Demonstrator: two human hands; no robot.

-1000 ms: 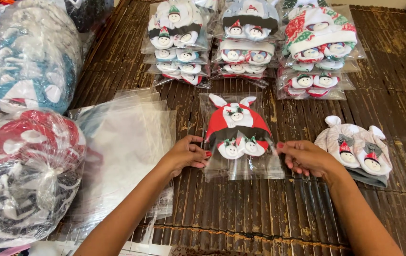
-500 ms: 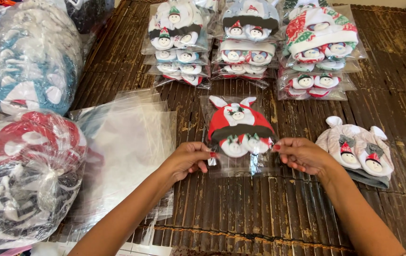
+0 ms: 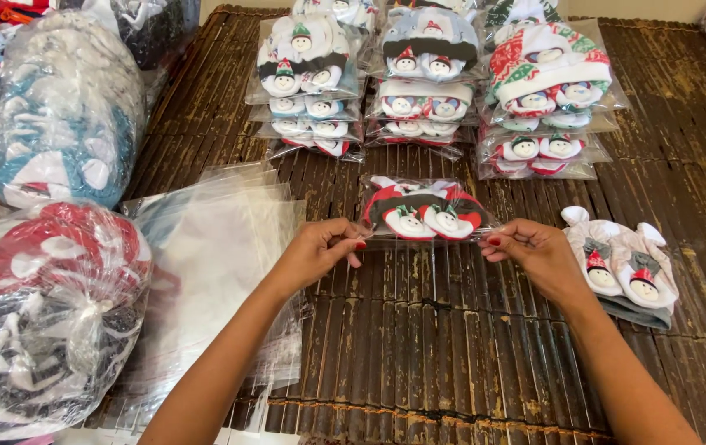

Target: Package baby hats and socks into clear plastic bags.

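Left hand (image 3: 320,250): grip narrow, thumb and fingertips pinched on the left edge of a clear plastic bag. Right hand (image 3: 528,247): same narrow pinch on the bag's right edge.

Bagged hat set (image 3: 423,212): red, black and white knit piece with 2 small snowman faces, inside the clear bag, held flat between both hands just above the dark slatted worktop (image 3: 419,346), the bag's near edge stretched between the 2 pinches. Judged step: closing the bag's open edge. The next move likely calls for an even press along that edge, with both corners kept level so the flap lies straight.

Just right of the right hand: 1 unbagged cream hat set (image 3: 621,264), 2 snowman faces, lying on the worktop.

Left of the left hand: stack of empty clear bags (image 3: 213,247).

Far side: 3 stacks of finished bagged sets (image 3: 431,82), side by side.

Far left: 2 large bulk sacks of hats (image 3: 48,272), tied plastic.
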